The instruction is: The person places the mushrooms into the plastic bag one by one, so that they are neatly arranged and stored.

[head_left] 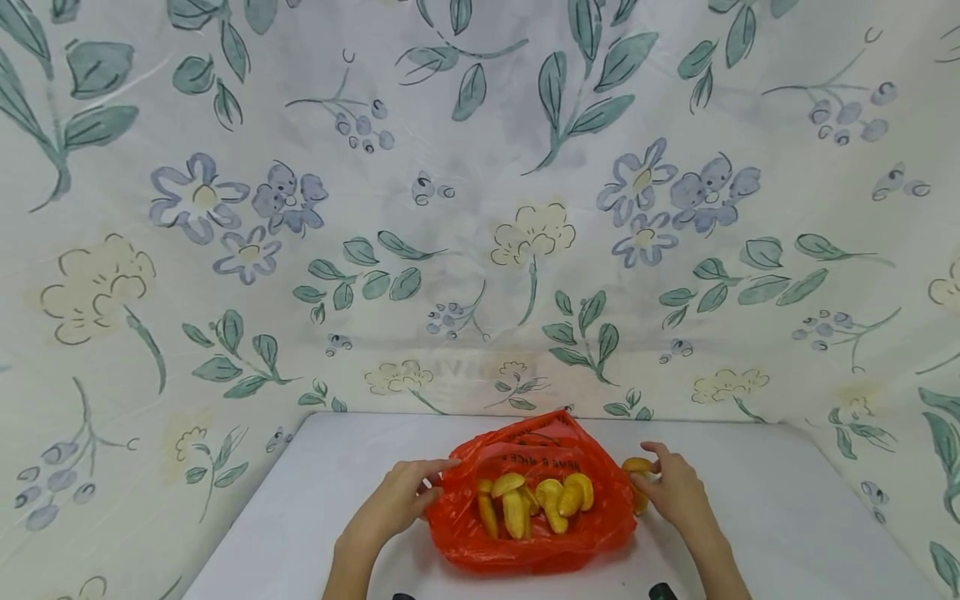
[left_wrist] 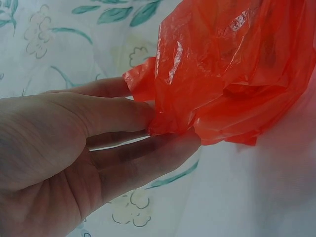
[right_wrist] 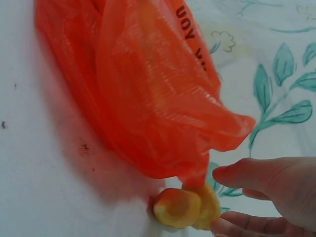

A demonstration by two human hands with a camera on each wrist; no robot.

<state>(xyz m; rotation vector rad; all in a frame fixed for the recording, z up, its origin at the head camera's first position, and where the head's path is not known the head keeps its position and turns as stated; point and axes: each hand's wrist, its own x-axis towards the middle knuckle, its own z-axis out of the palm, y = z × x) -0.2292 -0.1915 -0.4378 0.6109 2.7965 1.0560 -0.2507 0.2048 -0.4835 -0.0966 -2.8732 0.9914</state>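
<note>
A red plastic bag (head_left: 525,554) lies on the white table with its mouth toward me, and several yellow mushrooms (head_left: 514,510) show inside. At its left edge my left hand (head_left: 397,500) pinches the thin film between thumb and fingers; the left wrist view shows the red film (left_wrist: 207,64) between them. One more yellow mushroom (right_wrist: 177,208) stands outside the bag, against its right side. My right hand (head_left: 675,492) is beside this mushroom, a fingertip right at its edge. The right thumb (right_wrist: 237,174) is spread apart from the fingers, near the bag's corner.
The white table (head_left: 795,517) ends at a floral cloth (head_left: 480,317) that hangs behind it and along both sides. Two dark objects poke in at the bottom edge, one dark tip (head_left: 662,592) on the right and another dark tip (head_left: 403,597) on the left.
</note>
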